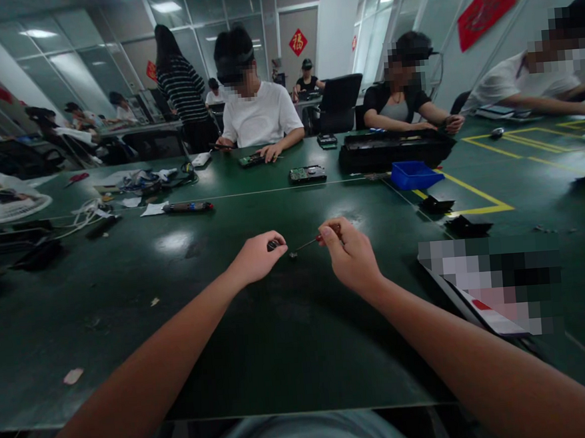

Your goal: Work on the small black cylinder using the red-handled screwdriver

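My right hand [351, 258] is closed around a small screwdriver [306, 245] with a reddish handle. Its thin shaft points left and down. At the tip is a tiny metal piece [293, 255], too small to name; I cannot tell whether it touches the tabletop. Just left of it, my left hand [258, 257] pinches a small dark round part [273, 245] between thumb and fingers. The two hands are a short way apart, above the green table [281, 340].
Beyond my hands lies a hard drive [308, 174], with a blue tray [414, 175] and a long black housing [395, 150] to its right. A dark cylindrical tool [189, 207] and cables [89, 214] lie left. Co-workers sit across the table; a blurred flat object [488, 292] is near my right forearm.
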`<state>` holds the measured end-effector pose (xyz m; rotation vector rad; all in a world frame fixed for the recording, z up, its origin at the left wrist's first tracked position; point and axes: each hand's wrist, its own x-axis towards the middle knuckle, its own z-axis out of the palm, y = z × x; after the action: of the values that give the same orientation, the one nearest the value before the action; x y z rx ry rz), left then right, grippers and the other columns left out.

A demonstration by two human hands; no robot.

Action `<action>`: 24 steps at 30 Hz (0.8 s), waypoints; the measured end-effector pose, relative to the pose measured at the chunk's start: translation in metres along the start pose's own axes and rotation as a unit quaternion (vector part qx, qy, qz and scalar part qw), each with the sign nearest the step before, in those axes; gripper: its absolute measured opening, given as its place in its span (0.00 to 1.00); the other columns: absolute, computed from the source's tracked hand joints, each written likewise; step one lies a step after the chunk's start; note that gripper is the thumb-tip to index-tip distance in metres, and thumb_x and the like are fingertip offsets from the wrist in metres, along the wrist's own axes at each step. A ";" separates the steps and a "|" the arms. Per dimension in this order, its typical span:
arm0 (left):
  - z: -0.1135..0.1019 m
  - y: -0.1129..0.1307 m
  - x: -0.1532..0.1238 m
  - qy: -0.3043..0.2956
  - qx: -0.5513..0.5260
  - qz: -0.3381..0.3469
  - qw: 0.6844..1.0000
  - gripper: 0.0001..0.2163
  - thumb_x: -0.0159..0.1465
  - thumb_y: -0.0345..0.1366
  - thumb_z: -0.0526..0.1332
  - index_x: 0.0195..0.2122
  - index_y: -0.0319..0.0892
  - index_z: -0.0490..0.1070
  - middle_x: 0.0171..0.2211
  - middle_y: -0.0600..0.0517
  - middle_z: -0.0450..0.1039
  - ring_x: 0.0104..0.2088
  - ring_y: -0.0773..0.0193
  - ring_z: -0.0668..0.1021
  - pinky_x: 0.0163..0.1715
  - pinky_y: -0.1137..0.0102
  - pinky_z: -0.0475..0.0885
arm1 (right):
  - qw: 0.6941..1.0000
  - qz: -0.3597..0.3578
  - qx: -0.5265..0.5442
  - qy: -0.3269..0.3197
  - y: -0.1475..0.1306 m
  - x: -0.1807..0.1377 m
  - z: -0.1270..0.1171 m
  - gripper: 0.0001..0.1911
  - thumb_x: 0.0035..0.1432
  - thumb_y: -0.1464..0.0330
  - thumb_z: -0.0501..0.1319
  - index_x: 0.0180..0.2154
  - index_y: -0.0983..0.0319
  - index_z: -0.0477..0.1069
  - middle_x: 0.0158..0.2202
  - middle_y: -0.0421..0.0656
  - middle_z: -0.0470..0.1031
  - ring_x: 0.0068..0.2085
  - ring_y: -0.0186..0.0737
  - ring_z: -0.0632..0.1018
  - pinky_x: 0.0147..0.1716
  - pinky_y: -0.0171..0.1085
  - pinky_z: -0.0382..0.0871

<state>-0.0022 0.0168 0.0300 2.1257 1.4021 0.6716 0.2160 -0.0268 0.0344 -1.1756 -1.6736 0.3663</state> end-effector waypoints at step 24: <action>-0.086 -0.077 -0.012 0.096 -0.470 -0.286 0.829 0.07 0.64 0.34 0.59 0.40 0.38 0.72 0.29 0.50 0.68 0.23 0.68 0.69 0.16 0.76 0.58 | 0.999 0.025 0.020 -0.018 0.003 0.002 0.001 0.10 0.69 0.63 0.53 0.38 0.58 0.69 0.31 0.42 0.78 0.35 0.41 0.80 0.36 0.39 0.69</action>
<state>-0.1140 0.0436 0.0435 0.8320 1.2985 1.0451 0.2162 -0.0236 0.0328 -1.1901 -1.6629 0.4534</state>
